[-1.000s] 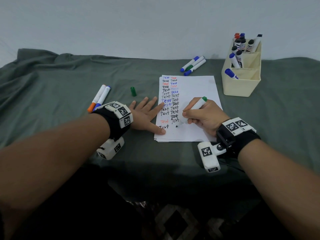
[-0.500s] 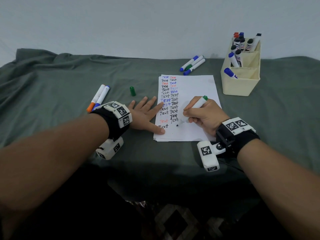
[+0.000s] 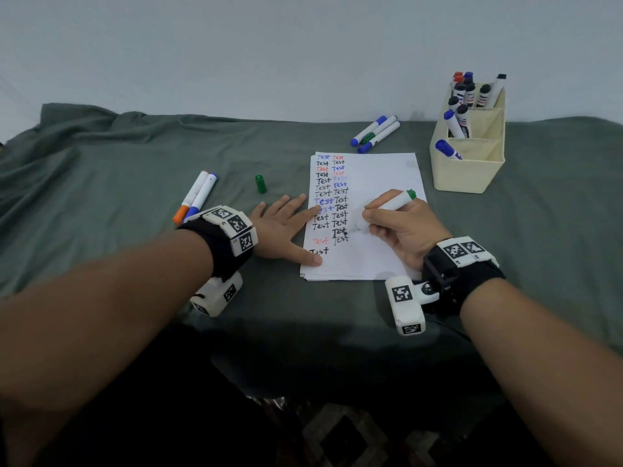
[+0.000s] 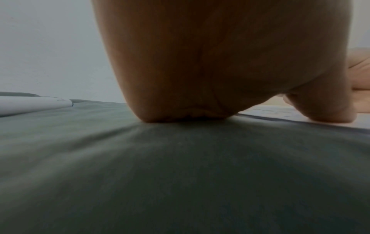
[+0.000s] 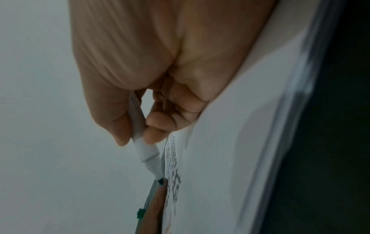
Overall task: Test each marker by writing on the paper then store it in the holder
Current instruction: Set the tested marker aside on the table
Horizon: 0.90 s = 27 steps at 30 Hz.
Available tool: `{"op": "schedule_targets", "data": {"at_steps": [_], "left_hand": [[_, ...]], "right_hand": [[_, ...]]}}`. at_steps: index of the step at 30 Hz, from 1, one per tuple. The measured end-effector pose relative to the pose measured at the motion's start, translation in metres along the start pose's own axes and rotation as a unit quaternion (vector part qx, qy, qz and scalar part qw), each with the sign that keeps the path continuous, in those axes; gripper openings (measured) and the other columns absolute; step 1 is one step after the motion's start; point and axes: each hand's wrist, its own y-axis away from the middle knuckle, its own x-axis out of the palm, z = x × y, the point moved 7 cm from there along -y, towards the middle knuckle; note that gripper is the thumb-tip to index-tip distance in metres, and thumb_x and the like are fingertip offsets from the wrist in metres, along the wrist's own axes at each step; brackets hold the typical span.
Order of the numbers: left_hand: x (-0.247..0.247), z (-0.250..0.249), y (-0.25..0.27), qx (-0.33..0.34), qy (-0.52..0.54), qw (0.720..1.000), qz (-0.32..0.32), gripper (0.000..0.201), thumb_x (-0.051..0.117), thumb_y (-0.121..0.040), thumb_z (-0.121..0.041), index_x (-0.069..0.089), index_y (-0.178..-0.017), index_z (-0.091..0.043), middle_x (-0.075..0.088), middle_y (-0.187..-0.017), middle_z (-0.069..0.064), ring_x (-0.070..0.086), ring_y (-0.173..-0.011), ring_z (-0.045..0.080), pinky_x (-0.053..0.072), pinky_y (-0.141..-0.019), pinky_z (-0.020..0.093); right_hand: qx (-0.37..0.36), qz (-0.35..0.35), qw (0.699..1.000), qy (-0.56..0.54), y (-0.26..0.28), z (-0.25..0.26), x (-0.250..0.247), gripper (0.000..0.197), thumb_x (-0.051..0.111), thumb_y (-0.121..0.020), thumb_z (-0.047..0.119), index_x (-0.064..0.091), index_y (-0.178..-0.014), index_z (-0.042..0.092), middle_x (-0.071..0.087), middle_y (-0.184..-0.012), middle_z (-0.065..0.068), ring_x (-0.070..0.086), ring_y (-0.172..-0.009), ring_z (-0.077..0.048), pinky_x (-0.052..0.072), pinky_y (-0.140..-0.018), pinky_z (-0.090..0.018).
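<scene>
The head view looks forward and down over the paper (image 3: 365, 214). Each wrist view sits low and close behind its palm; all share the paper's edge.

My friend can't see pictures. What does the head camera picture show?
A right hand grips an uncapped green marker with its tip at the paper, while the left hand lies flat, fingers on the paper's edge. A green cap lies nearby.

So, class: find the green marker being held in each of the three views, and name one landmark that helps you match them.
Head: green marker is right of centre, gripped by the right hand over the paper.
Left wrist: not in it.
Right wrist: lower centre, tip towards the paper.
Shared landmark: the paper, with its written columns in the head and right wrist views.
</scene>
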Motion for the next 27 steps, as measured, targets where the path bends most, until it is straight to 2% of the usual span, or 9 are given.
{"op": "schedule_targets", "data": {"at_steps": [2, 4, 6, 8, 12, 15, 19, 23, 27], "left_hand": [[-0.018, 0.001, 0.002, 0.011, 0.02, 0.997, -0.079, 0.092, 0.045, -0.074, -0.087, 0.019, -0.152, -0.044, 0.012, -0.163, -0.006, 0.011, -0.149, 0.022, 0.015, -0.118, 0.054], [-0.042, 0.005, 0.007, 0.017, 0.023, 0.981, -0.193, 0.069, 0.05, -0.082, -0.076, 0.047, -0.139, -0.037, 0.042, -0.147, -0.002, 0.035, -0.136, 0.024, 0.03, -0.112, 0.049], [-0.06, 0.016, 0.013, -0.008, 0.007, 0.957, -0.289, 0.053, 0.059, -0.084, -0.063, 0.058, -0.129, -0.034, 0.048, -0.138, -0.001, 0.04, -0.13, 0.025, 0.032, -0.109, 0.043], [-0.068, 0.03, 0.013, -0.051, 0.002, 0.942, -0.332, 0.047, 0.065, -0.085, -0.051, 0.06, -0.129, -0.033, 0.044, -0.142, 0.006, 0.037, -0.133, 0.029, 0.029, -0.112, 0.041], [-0.062, 0.06, 0.003, -0.145, 0.033, 0.946, -0.287, 0.052, 0.06, -0.093, -0.037, 0.048, -0.143, -0.029, 0.03, -0.155, 0.016, 0.023, -0.144, 0.034, 0.019, -0.118, 0.04], [-0.056, 0.073, -0.004, -0.162, 0.056, 0.954, -0.246, 0.051, 0.055, -0.097, -0.026, 0.044, -0.146, -0.021, 0.045, -0.147, 0.015, 0.04, -0.135, 0.034, 0.031, -0.113, 0.04], [-0.06, 0.083, 0.0, -0.182, 0.118, 0.933, -0.286, 0.034, 0.053, -0.096, -0.015, 0.059, -0.129, -0.017, 0.06, -0.131, 0.011, 0.052, -0.123, 0.031, 0.038, -0.101, 0.033], [-0.061, 0.072, 0.006, -0.153, 0.152, 0.925, -0.313, 0.025, 0.055, -0.097, -0.024, 0.064, -0.119, -0.02, 0.066, -0.118, 0.008, 0.058, -0.109, 0.028, 0.043, -0.092, 0.034], [-0.061, 0.046, 0.012, -0.075, 0.17, 0.93, -0.318, 0.023, 0.057, -0.097, -0.027, 0.061, -0.119, -0.025, 0.067, -0.117, 0.001, 0.059, -0.099, 0.021, 0.038, -0.08, 0.027]], "right_hand": [[0.005, -0.005, 1.0, 0.009, 0.0, 0.0, -0.001, 0.016, 0.089, -0.067, 0.013, 0.077, -0.077, 0.017, 0.063, -0.065, -0.009, 0.052, -0.053, -0.017, 0.045, -0.052, -0.022], [0.011, -0.006, 1.0, -0.001, 0.0, -0.001, -0.002, 0.018, 0.09, -0.068, 0.013, 0.078, -0.081, 0.017, 0.063, -0.065, -0.009, 0.051, -0.051, -0.016, 0.044, -0.051, -0.022], [0.011, 0.0, 1.0, -0.023, 0.0, -0.001, -0.001, 0.013, 0.085, -0.076, 0.007, 0.079, -0.085, 0.015, 0.065, -0.066, -0.008, 0.056, -0.052, -0.017, 0.048, -0.052, -0.022], [0.014, 0.003, 0.999, -0.044, 0.0, 0.0, 0.0, 0.01, 0.078, -0.084, 0.005, 0.08, -0.09, 0.013, 0.065, -0.067, -0.009, 0.06, -0.054, -0.018, 0.05, -0.052, -0.022], [0.019, -0.001, 0.998, -0.065, 0.0, 0.001, 0.001, 0.013, 0.07, -0.09, 0.002, 0.08, -0.093, 0.01, 0.062, -0.068, -0.01, 0.056, -0.054, -0.018, 0.05, -0.054, -0.023], [0.016, -0.001, 0.999, -0.044, 0.002, 0.001, 0.001, 0.015, 0.071, -0.089, 0.001, 0.081, -0.095, 0.011, 0.068, -0.075, -0.014, 0.054, -0.052, -0.017, 0.048, -0.052, -0.021], [0.02, 0.004, 0.999, -0.028, 0.003, 0.001, 0.0, 0.018, 0.076, -0.087, 0.003, 0.08, -0.1, 0.014, 0.074, -0.088, -0.019, 0.055, -0.054, -0.017, 0.049, -0.056, -0.022], [0.027, 0.012, 0.999, -0.038, 0.001, -0.002, 0.0, 0.019, 0.073, -0.089, 0.006, 0.078, -0.106, 0.014, 0.075, -0.1, -0.023, 0.057, -0.057, -0.019, 0.051, -0.061, -0.025], [0.029, 0.029, 0.999, -0.027, -0.001, -0.004, 0.001, 0.022, 0.072, -0.091, 0.008, 0.078, -0.11, 0.016, 0.075, -0.104, -0.021, 0.059, -0.058, -0.017, 0.054, -0.062, -0.024]]}}
